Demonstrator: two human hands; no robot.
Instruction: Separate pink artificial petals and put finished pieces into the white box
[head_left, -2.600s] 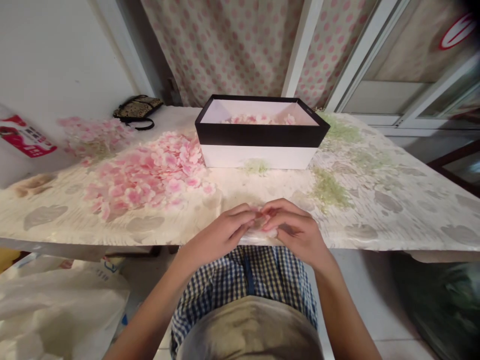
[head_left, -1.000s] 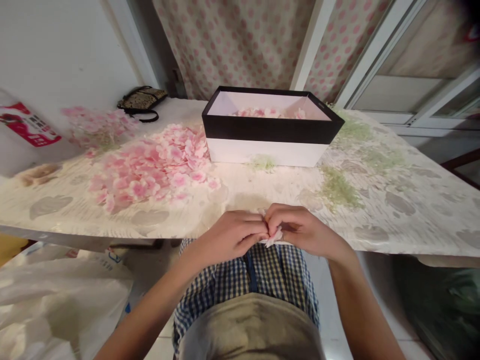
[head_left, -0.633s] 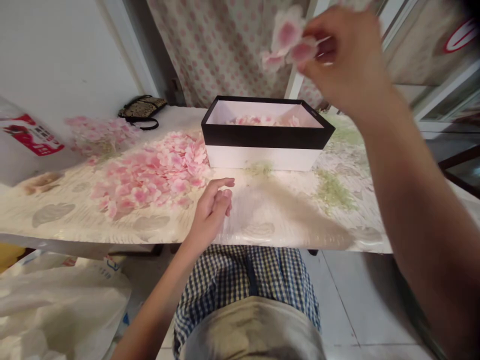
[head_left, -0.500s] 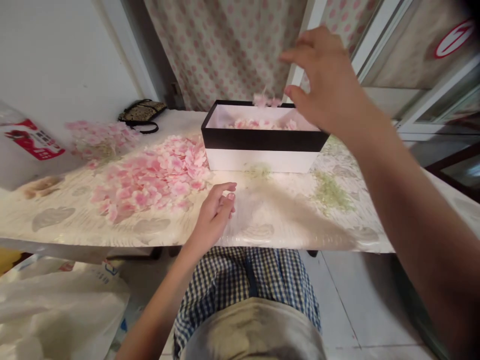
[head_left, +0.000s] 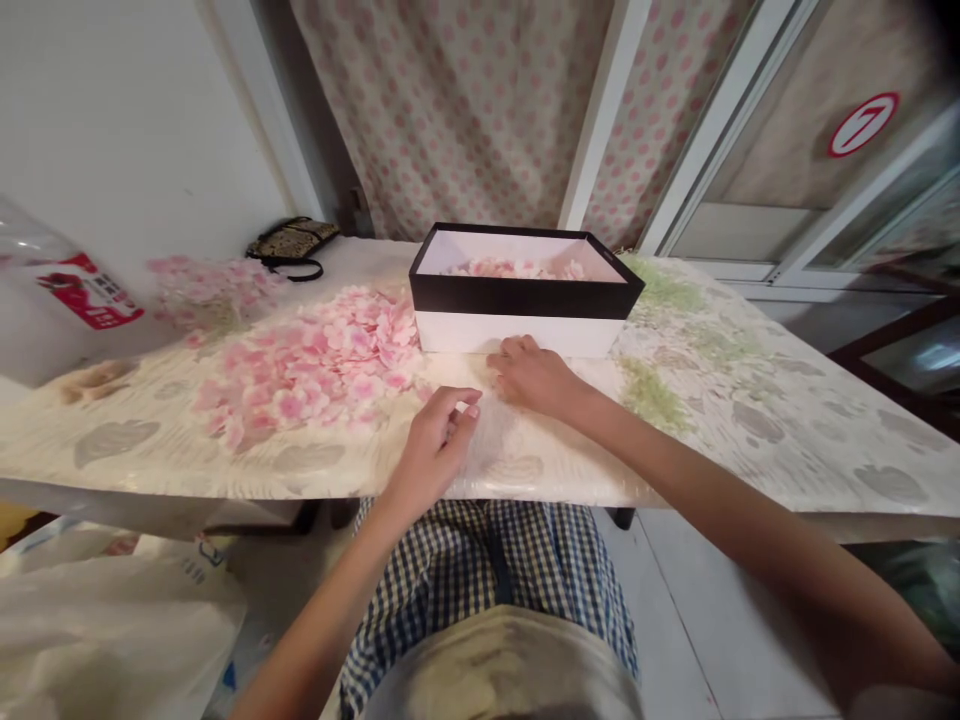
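A black-rimmed white box (head_left: 517, 332) stands on the table with pink blossoms (head_left: 514, 268) inside. My right hand (head_left: 536, 375) rests low against the table at the box's front wall. Its fingers are curled down, and whatever lies under them is hidden. To its left, my left hand (head_left: 441, 435) hovers near the table's front edge. Thumb and forefinger are nearly together there; anything pinched between them is too small to make out. Left of the box lies a heap of loose pink petals (head_left: 315, 365). Green sprigs (head_left: 651, 393) lie right of my right hand.
More pink flowers (head_left: 225, 285) sit at the back left, near a patterned pouch (head_left: 294, 240) with a strap. A bottle with a red label (head_left: 94, 292) stands at the far left. More greenery (head_left: 664, 285) lies behind right. A white plastic bag (head_left: 112, 620) is below the table.
My right hand has come down from above the box to the table in front of it. The pink blossom below it has dropped out of sight. My left hand has barely shifted.
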